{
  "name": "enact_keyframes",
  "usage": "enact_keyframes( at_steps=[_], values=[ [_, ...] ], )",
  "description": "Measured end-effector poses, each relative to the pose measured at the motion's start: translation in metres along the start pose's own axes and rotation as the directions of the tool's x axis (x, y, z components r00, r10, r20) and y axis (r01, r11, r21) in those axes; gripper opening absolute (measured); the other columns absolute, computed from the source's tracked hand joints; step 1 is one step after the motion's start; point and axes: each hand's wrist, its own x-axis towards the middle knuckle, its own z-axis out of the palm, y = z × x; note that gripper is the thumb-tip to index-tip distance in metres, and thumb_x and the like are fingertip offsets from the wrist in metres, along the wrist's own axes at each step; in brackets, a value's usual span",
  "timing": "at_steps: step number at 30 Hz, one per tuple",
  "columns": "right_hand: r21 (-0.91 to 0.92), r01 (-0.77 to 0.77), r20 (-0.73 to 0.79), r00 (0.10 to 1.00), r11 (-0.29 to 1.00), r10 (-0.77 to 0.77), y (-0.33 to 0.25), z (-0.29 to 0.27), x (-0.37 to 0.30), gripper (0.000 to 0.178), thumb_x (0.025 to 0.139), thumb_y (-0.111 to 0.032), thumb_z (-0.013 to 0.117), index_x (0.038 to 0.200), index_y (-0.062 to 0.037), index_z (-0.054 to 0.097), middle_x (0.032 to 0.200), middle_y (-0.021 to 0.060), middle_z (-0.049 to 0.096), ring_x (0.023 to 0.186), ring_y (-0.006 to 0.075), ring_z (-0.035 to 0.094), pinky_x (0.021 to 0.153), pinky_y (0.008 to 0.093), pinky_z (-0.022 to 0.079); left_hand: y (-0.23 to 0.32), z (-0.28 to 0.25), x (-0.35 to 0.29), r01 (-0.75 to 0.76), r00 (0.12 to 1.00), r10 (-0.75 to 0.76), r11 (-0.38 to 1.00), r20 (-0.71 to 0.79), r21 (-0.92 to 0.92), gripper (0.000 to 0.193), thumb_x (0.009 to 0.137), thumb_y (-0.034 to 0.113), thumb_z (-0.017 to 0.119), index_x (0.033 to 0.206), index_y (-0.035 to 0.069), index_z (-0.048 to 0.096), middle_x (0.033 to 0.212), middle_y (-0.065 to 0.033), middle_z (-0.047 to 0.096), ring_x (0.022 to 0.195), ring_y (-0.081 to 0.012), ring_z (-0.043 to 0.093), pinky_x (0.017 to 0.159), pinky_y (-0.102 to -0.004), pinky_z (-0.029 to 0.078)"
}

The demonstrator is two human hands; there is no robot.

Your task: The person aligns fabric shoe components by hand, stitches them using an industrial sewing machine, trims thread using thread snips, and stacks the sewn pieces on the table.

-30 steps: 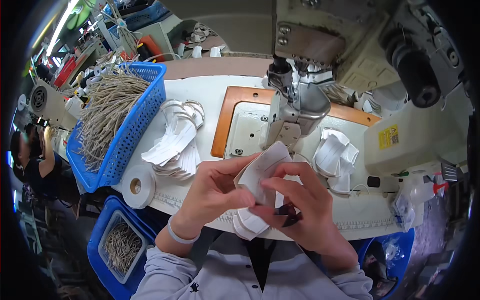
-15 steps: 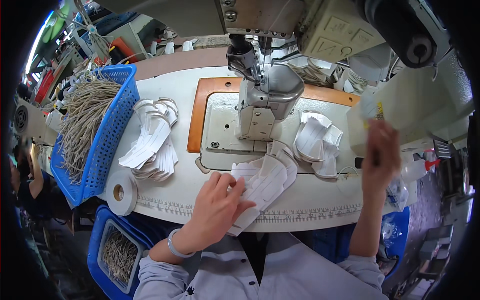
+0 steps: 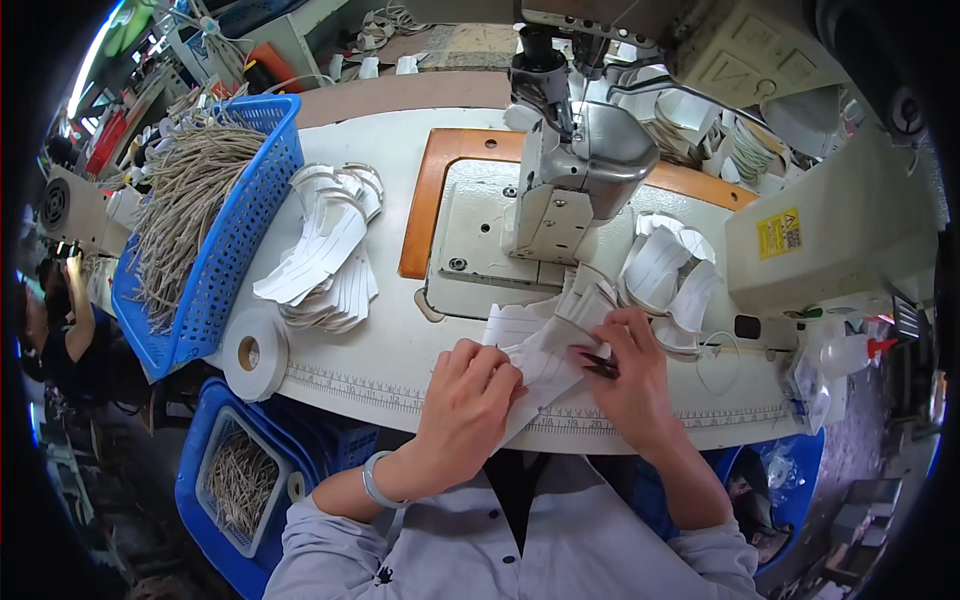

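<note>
Several white fabric pieces (image 3: 548,350) with curved edges lie overlapped on the table in front of the sewing machine's post (image 3: 560,215). My left hand (image 3: 462,408) grips their left side with curled fingers. Over their right side is my right hand (image 3: 638,385), closed around a small dark tool (image 3: 599,366) that looks like thread snips; its tip is blurred. A fanned stack of white pieces (image 3: 325,245) lies to the left, and a smaller pile (image 3: 672,270) sits right of the post.
A blue basket (image 3: 245,215) full of beige cords stands at the left. Beside it is a white tape roll (image 3: 256,355). A ruler strip (image 3: 350,387) follows the table's front edge. A red-tipped bottle (image 3: 850,355) is at the right, with blue tubs (image 3: 195,500) below.
My right hand has come down from beside the machine's right side to the white pieces. My left hand remains on them. The view has shifted slightly.
</note>
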Motion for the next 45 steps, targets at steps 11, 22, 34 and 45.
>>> enact_keyframes(
  at_steps=[11, 22, 34, 45],
  values=[
    [0.209, -0.08, -0.169, 0.979, 0.975, 0.116, -0.036, -0.02, 0.013, 0.026, 0.068, -0.003, 0.069, 0.091, -0.0002, 0.058, 0.079, 0.0047, 0.055, 0.052, 0.0067, 0.045, 0.043, 0.0193, 0.033, -0.025, -0.024, 0.024, 0.384, 0.923, -0.227, 0.514, 0.31, -0.767, 0.014, 0.072, 0.0, 0.063, 0.085, -0.001, 0.06, 0.075, -0.0091, 0.058, 0.066, -0.0151, 0.055, 0.061, -0.0258, 0.043],
    [0.623, -0.252, 0.265, 0.959, 0.74, 0.103, -0.06, -0.035, 0.022, 0.008, 0.07, 0.0, 0.067, 0.076, 0.0014, 0.061, 0.068, 0.0023, 0.054, 0.051, 0.0021, 0.04, 0.042, 0.0182, 0.028, -0.013, -0.058, 0.044, -0.012, 0.999, 0.04, 0.813, 0.036, -0.583, 0.009, 0.066, -0.001, 0.067, 0.073, 0.0, 0.062, 0.072, -0.0084, 0.06, 0.066, -0.0137, 0.057, 0.06, -0.0241, 0.043],
    [0.693, -0.271, 0.322, 0.946, 0.669, 0.049, -0.067, -0.047, 0.017, 0.005, 0.073, -0.005, 0.066, 0.074, -0.0014, 0.062, 0.055, -0.0033, 0.049, 0.046, 0.0, 0.033, 0.04, 0.0182, 0.022, -0.004, -0.075, 0.043, 0.046, 0.997, 0.014, 0.65, 0.073, -0.758, 0.011, 0.057, -0.003, 0.069, 0.06, 0.001, 0.059, 0.065, -0.0092, 0.06, 0.058, -0.0158, 0.053, 0.054, -0.025, 0.038],
    [0.655, -0.11, 0.1, 0.993, 0.747, 0.058, -0.073, -0.046, 0.021, 0.005, 0.073, -0.002, 0.064, 0.069, 0.0002, 0.061, 0.056, 0.0, 0.053, 0.045, 0.001, 0.037, 0.039, 0.0174, 0.025, 0.003, -0.078, 0.053, 0.148, 0.967, -0.249, 0.362, 0.058, -0.92, 0.018, 0.057, -0.002, 0.07, 0.071, -0.001, 0.061, 0.08, -0.0087, 0.06, 0.063, -0.0103, 0.054, 0.056, -0.0231, 0.041]
  ],
)
